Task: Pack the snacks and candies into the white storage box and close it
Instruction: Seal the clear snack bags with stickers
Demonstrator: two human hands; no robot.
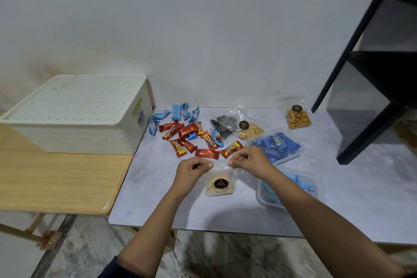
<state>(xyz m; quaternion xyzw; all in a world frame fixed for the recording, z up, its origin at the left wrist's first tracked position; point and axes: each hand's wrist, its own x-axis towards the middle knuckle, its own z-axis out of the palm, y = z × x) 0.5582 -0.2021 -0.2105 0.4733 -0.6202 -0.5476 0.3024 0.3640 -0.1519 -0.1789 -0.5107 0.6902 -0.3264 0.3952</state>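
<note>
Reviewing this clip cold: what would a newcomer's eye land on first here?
Both hands, left hand and right hand, pinch the top of a clear biscuit bag at the table's centre. Just beyond lies a scatter of red wrappers and blue wrappers. The white box sits far left, lid on.

Head view, facing down, table (225,210) seemingly near
</note>
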